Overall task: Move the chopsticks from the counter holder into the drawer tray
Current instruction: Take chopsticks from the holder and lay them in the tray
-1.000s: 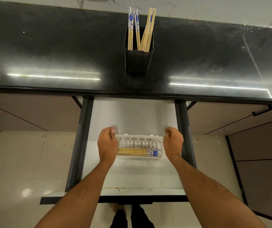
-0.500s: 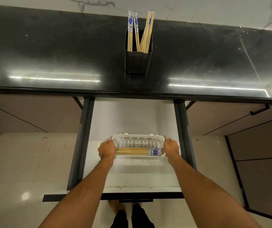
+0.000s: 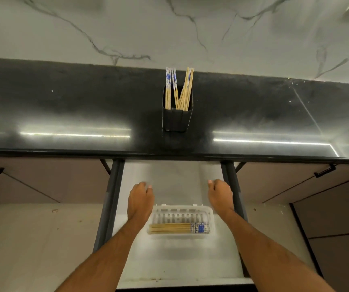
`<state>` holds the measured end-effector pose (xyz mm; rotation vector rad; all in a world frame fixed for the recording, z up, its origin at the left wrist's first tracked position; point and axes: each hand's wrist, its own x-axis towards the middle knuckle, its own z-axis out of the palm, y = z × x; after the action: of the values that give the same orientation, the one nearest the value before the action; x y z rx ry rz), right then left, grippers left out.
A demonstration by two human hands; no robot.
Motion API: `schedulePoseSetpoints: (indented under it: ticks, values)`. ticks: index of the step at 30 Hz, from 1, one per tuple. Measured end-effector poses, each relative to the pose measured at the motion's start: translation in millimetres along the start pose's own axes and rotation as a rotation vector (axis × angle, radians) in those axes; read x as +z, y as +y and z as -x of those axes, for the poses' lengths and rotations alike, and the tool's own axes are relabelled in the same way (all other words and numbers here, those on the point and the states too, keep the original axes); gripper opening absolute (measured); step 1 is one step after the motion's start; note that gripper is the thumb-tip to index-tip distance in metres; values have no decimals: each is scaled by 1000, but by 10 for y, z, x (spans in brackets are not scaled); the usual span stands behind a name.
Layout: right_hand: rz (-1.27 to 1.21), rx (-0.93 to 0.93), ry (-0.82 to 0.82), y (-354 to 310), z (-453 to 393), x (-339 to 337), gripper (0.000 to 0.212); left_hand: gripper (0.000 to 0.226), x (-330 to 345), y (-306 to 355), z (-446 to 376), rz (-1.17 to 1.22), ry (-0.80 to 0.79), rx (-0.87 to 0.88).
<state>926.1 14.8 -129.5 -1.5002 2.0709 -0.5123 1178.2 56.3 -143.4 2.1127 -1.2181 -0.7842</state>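
Chopsticks (image 3: 177, 228): some flat in white tray (image 3: 211, 216), open drawer (image 3: 169, 270); rest upright in black holder (image 3: 176, 120) on counter (image 3: 64, 106), lower ends hidden; left hand (image 3: 141, 199), right hand (image 3: 220, 196) loosely curled, holding nothing, fingertips partly hidden.

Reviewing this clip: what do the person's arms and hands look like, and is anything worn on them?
Two bare forearms enter from the bottom edge, with no sleeves in view. The left hand and right hand are bare too: no gloves, and no watch, bracelet or ring shows. Short, pale fingernails show on both.
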Motion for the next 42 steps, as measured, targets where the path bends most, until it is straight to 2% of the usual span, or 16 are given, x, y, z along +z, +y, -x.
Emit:
schedulePoseSetpoints:
  ticks: [3, 6, 11, 16, 23, 27, 32, 36, 39, 42]
  values:
    - [23, -138, 79, -402, -288, -304, 28, 37, -249, 391, -248, -48, 25, 189]
    - [93, -256, 175, -854, -550, -595, 28, 37, -488, 776, -530, -78, 80, 331]
    - [89, -427, 283, -1652, -885, -892, 28, 37, -797, 1536, -1028, -60, 150, 434]
    - [31, -516, 298, -2289, -1248, -880, 17, 29, -806, 2099, -1476, -31, 196, 469]
    - [-21, -496, 200, -2866, -1838, -725, 20, 21, -621, 2483, -2097, -3, 175, 451]
    - [-79, -480, 160, -3042, -2121, -597, 21, 22, -532, 2618, -2453, 63, 158, 380]
    - [-162, -423, 107, -3151, -2376, -400, 60, 18, -456, 2684, -2795, 126, 112, 287]
    - [-309, -326, 44, -3191, -2538, -319, 77, 19, -406, 2693, -2889, 211, 67, 281]
    - [-426, -239, -28, -3241, -2632, -306, 79, 21, -380, 2687, -2913, 259, 54, 293]
    - [-495, -213, -80, -3290, -2708, -321, 71, 24, -362, 2663, -2918, 297, 54, 319]
